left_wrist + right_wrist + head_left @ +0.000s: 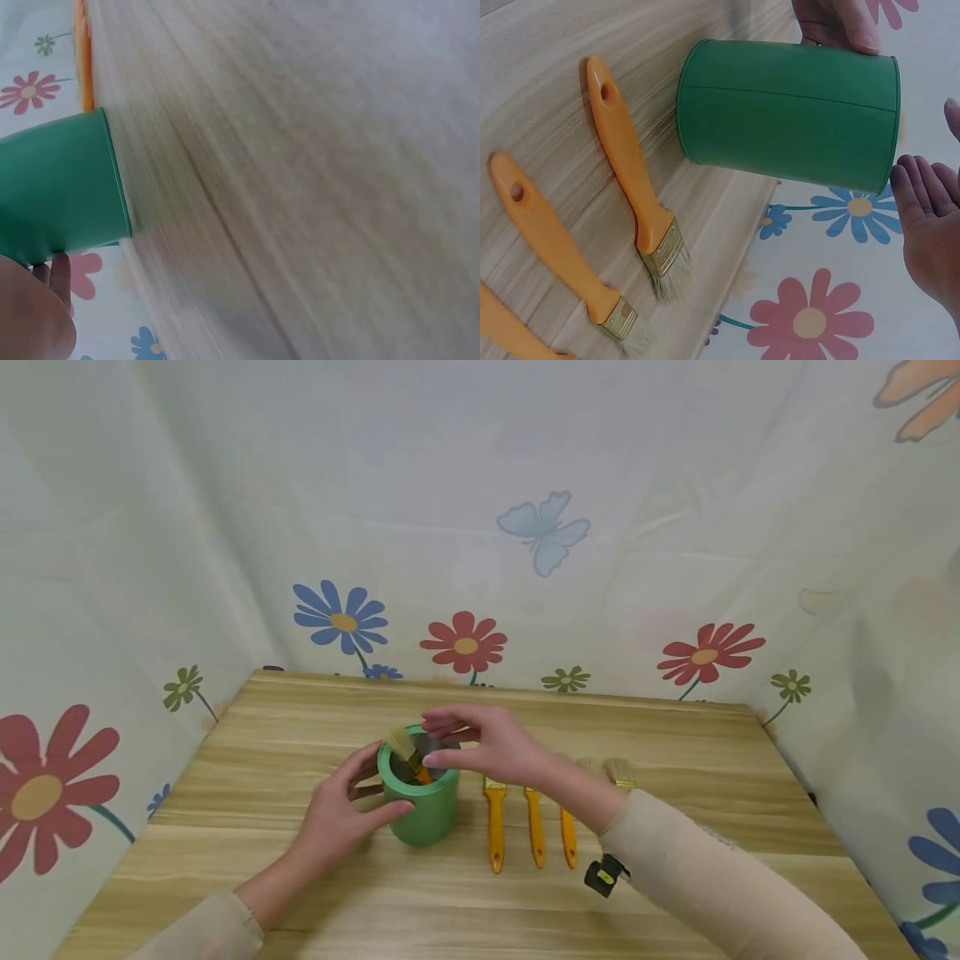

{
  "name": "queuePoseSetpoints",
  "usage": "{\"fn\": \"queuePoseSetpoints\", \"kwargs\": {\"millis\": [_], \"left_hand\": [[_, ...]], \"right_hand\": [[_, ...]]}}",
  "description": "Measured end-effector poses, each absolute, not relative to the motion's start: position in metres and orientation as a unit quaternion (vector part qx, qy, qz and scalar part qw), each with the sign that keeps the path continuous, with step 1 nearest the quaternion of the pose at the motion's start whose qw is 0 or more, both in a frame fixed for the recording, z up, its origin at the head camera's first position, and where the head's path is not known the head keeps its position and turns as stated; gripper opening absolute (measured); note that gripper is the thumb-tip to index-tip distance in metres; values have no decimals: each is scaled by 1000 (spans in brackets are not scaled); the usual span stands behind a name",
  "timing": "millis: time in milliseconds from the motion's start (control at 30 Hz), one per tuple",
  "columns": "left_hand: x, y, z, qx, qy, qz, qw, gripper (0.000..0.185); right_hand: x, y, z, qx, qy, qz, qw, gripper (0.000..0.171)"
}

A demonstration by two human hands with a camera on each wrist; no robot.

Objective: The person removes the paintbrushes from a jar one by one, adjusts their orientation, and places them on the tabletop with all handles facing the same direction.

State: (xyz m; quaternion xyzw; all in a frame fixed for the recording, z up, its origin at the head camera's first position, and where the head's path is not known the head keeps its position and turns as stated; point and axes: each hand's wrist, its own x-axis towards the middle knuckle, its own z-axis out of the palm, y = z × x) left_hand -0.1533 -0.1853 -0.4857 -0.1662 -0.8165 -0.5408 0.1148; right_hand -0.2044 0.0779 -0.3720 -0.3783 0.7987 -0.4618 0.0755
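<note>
While left hand (341,814) steadies it, cup (420,802) stands upright.

A light wood-grain bench (675,893) fills the lower part of the head view, its planks running side to side. A pale printed curtain (450,485) hangs close behind it and folds round both sides. The cloth bears a blue butterfly (545,531), a blue flower (341,618), red flowers (463,643) and small green flowers (566,678). The light is soft and even.
</note>
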Motion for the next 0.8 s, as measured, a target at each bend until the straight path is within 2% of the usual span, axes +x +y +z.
{"fn": "queuePoseSetpoints", "kwargs": {"millis": [800], "left_hand": [[-153,-185,-484,-164,-818,-541,110,83]], "right_hand": [[-221,52,-380,-393,827,-402,-1,56]]}}
